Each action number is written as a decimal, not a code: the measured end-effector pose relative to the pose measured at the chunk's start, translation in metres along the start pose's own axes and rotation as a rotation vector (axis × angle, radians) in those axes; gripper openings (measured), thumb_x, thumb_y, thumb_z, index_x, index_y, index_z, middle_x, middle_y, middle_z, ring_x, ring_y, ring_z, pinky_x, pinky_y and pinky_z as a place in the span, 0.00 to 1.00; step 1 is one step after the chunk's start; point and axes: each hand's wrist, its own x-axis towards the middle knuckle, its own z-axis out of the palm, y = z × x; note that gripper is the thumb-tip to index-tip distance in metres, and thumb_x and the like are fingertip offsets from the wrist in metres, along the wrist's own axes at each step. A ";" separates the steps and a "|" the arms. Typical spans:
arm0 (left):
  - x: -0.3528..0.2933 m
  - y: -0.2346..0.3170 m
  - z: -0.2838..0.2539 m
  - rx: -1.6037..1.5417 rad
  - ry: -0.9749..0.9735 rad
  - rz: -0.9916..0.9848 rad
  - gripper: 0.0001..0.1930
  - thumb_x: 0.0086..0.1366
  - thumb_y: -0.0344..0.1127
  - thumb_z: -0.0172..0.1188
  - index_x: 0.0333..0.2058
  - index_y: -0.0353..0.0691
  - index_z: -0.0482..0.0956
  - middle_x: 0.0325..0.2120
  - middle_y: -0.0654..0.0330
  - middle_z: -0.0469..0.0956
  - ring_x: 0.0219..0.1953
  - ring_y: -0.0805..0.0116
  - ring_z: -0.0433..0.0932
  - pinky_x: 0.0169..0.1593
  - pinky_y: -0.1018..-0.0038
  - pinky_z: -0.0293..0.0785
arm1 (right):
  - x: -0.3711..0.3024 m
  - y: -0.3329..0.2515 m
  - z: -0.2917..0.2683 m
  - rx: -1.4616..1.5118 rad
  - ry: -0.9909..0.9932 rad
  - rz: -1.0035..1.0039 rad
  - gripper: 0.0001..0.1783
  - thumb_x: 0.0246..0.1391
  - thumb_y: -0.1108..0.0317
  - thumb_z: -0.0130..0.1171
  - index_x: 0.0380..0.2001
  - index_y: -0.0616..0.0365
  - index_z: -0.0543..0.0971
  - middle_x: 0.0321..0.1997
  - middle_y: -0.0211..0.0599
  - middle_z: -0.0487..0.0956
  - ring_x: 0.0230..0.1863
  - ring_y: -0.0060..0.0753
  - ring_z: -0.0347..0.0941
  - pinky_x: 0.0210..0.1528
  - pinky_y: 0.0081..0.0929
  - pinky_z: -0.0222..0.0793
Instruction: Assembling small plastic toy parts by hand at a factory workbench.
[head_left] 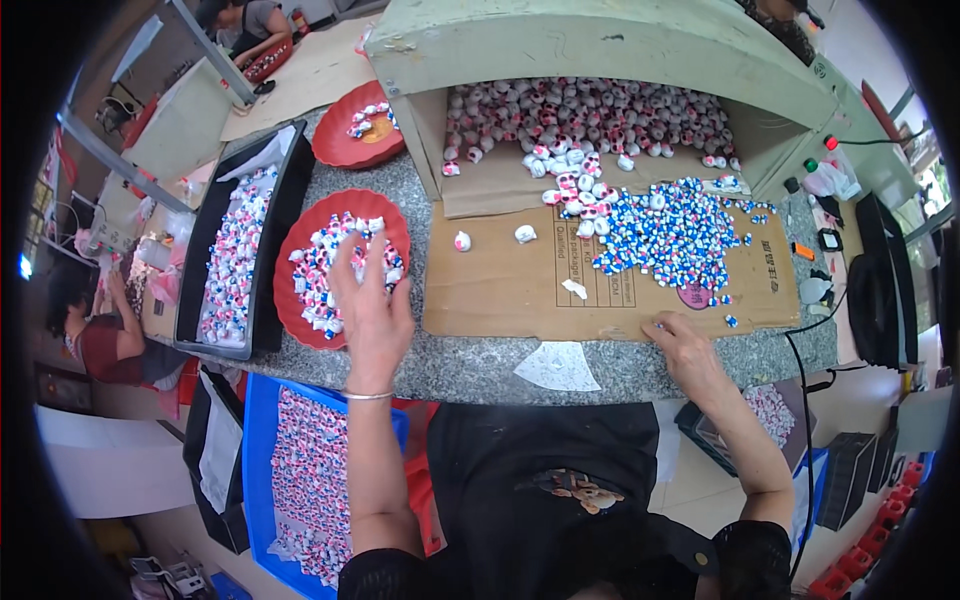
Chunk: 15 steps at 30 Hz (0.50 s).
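My left hand [372,315] is raised over the near red bowl [287,310], its fingers apart. The bowl holds many small white, pink and blue pieces [325,250]; a white one shows by my fingertips, and I see none gripped. At the front edge of the cardboard sheet [480,290], my right hand [685,350] rests with its fingers curled in; whatever they may hold is hidden. Beyond it spreads a pile of small blue-and-white pieces [665,240]. Larger white-and-pink pieces [580,190] lie beside that pile, and two single white pieces [525,234] sit to the left.
A pale green open-fronted box [600,45] stands behind the cardboard, with many white-and-pink pieces inside. Left are another red bowl [335,140] and a black tray [185,290]. A blue bin [258,480] stands below. A black cable [800,400] hangs at right. Other people sit far left.
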 end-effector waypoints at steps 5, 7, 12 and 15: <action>0.003 0.038 0.079 -0.302 -0.259 -0.027 0.11 0.58 0.33 0.62 0.40 0.39 0.77 0.39 0.49 0.76 0.42 0.48 0.76 0.44 0.60 0.75 | 0.019 -0.007 -0.007 0.232 0.009 0.145 0.11 0.49 0.81 0.58 0.37 0.62 0.79 0.37 0.46 0.76 0.37 0.49 0.76 0.37 0.39 0.72; 0.010 0.061 0.112 -0.259 -0.415 -0.106 0.12 0.58 0.38 0.63 0.39 0.40 0.78 0.37 0.50 0.77 0.39 0.48 0.78 0.42 0.57 0.75 | 0.033 -0.017 -0.005 0.283 0.064 0.149 0.08 0.49 0.80 0.60 0.35 0.64 0.80 0.36 0.46 0.77 0.36 0.49 0.76 0.36 0.37 0.71; 0.014 0.065 0.145 -0.252 -0.490 -0.178 0.15 0.57 0.39 0.66 0.42 0.41 0.78 0.38 0.49 0.75 0.36 0.52 0.80 0.40 0.61 0.77 | 0.035 -0.005 0.003 0.119 -0.013 0.063 0.06 0.46 0.76 0.64 0.31 0.62 0.80 0.31 0.45 0.77 0.32 0.52 0.76 0.34 0.40 0.70; 0.001 0.055 0.119 -0.881 -0.479 -0.362 0.16 0.59 0.32 0.65 0.46 0.38 0.77 0.40 0.55 0.75 0.37 0.63 0.80 0.43 0.69 0.77 | 0.033 0.001 0.001 0.074 -0.065 0.086 0.06 0.46 0.77 0.63 0.31 0.62 0.81 0.31 0.47 0.78 0.32 0.52 0.76 0.34 0.41 0.70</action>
